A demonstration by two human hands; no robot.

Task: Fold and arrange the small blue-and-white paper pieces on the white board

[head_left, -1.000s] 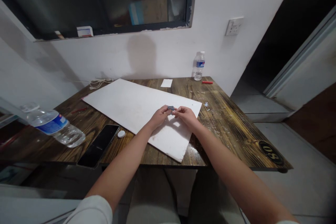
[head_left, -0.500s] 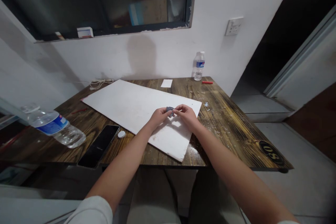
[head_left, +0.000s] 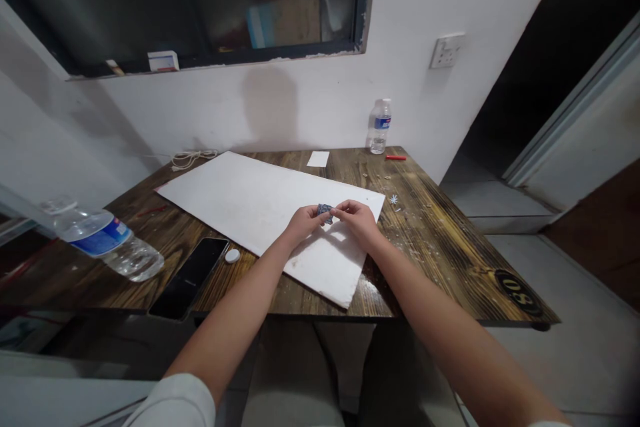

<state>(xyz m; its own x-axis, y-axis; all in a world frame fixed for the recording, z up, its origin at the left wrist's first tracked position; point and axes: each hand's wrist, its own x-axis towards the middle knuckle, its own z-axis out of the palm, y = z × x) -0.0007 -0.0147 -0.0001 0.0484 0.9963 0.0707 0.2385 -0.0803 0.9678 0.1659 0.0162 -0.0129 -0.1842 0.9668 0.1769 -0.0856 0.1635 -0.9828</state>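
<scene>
A small blue-grey patterned piece (head_left: 325,211) is held between my two hands, above the right part of a white board (head_left: 260,197). My left hand (head_left: 303,225) grips its left side with thumb and fingers. On its right side, my right hand (head_left: 356,217) pinches the edge with thumb and forefinger. What the piece is made of is too small to tell. Shadows of the hands fall on the board just below them.
On the wooden table (head_left: 440,267) lie a black phone (head_left: 190,278), a white cap (head_left: 233,255), a large bottle (head_left: 107,240), a white cable (head_left: 190,159), a paper square (head_left: 318,159), a red item (head_left: 395,157) and a star-shaped bit (head_left: 394,199). A small bottle (head_left: 381,127) stands at the back.
The patterned piece has turned slightly between my fingers and shows more of its surface. Both hands stay in nearly the same place.
</scene>
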